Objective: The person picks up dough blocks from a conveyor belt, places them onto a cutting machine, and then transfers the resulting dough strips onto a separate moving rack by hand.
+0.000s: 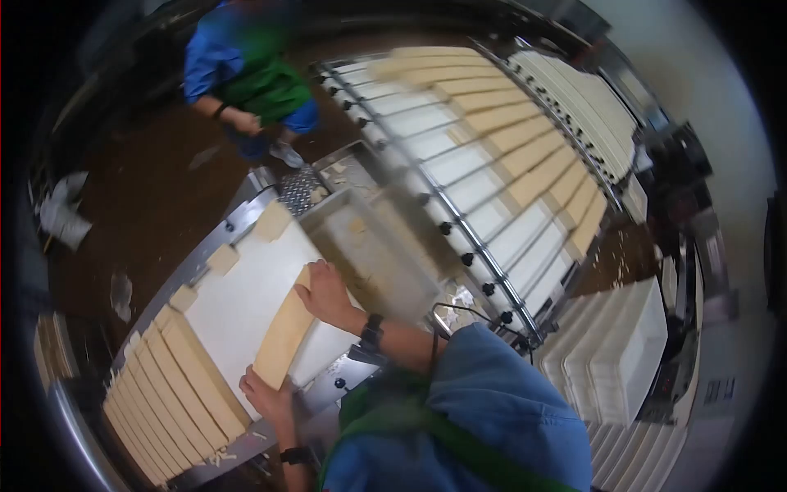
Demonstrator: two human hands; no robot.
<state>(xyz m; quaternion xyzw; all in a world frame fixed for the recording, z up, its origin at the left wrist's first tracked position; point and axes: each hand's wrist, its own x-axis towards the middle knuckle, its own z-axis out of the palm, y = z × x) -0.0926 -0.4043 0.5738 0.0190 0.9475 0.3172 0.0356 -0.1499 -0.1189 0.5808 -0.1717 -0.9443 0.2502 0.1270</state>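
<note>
A long, flat strip of pale dough (285, 338) spans between my hands over the white work surface (238, 307). My right hand (325, 293), with a dark band at its wrist, grips the strip's far end, thumb on top and fingers curled over the edge. At the near end my left hand (266, 399) is closed around the strip, its fingertips partly hidden. Left of it, several similar strips lie side by side in a row (168, 385). Shorter dough pieces (223, 259) sit along the surface's far edge.
Behind my right hand stands a grey bin (385, 246) with scraps. Beyond it, a wide conveyor (467, 156) with metal rods carries dough strips. Stacked white trays (611, 353) stand at right. A co-worker in a green apron (266, 82) is on the brown floor at upper left.
</note>
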